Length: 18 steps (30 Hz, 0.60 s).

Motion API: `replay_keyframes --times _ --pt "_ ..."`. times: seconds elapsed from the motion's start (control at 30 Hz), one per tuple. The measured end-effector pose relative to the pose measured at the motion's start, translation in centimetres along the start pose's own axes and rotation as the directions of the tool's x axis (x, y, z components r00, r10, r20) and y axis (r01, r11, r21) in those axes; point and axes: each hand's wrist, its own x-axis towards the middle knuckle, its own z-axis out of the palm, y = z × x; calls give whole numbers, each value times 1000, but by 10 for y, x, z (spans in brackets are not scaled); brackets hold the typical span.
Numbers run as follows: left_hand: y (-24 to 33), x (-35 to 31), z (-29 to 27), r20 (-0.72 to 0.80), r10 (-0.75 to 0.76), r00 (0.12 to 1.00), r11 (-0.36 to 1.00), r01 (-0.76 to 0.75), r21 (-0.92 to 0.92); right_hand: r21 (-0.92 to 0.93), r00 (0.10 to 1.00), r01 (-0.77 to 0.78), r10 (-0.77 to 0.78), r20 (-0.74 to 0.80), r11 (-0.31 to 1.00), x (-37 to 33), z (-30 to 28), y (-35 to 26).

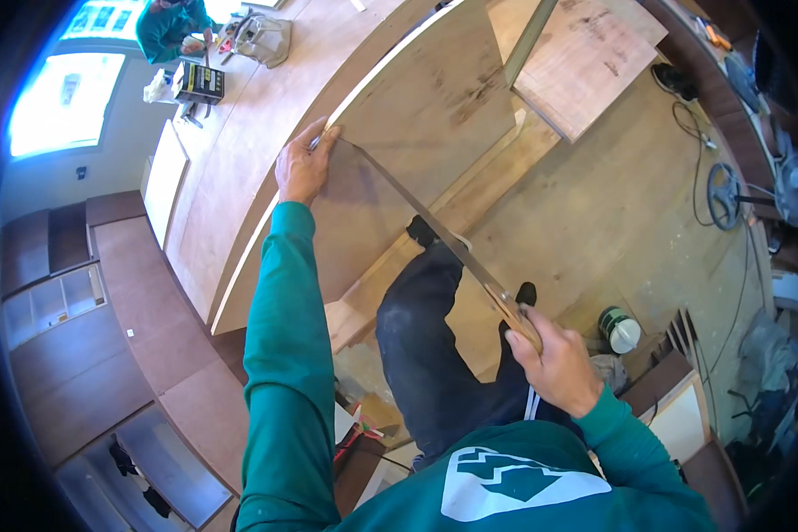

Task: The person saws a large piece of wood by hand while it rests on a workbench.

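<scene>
My right hand (554, 363) is closed around the wooden handle of a long, narrow metal-bladed tool (426, 213); whether it is a saw or a file I cannot tell. Its blade slants up and left across a large curved wooden panel (417, 97) with a pale edge. At the blade's far end my left hand (304, 166) is closed on the panel's edge, thumb and fingers bent over it. The blade's tip comes close to the thumb, and the fingers partly hide that contact.
A wide wooden surface (239, 142) lies beyond, with a dark box (199, 82), a clear bag (262, 40) and another person (170, 31) at its far end. Below right are a white-lidded can (619, 330), a cable (696, 168) and a fan (796, 182). Brown cabinets (124, 275) stand left.
</scene>
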Motion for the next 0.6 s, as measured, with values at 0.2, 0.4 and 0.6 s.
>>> replay_keyframes --times 0.2,0.4,0.6 --pt "8 2 8 54 31 998 997 -27 -79 -1 998 46 -46 39 999 228 89 -40" --pt "-5 10 -3 20 -16 1000 1000 16 -5 18 998 -14 13 59 1000 171 81 -30" --pt "-6 7 -5 -14 21 1000 998 -21 -55 19 999 -16 16 43 1000 2 -3 14"
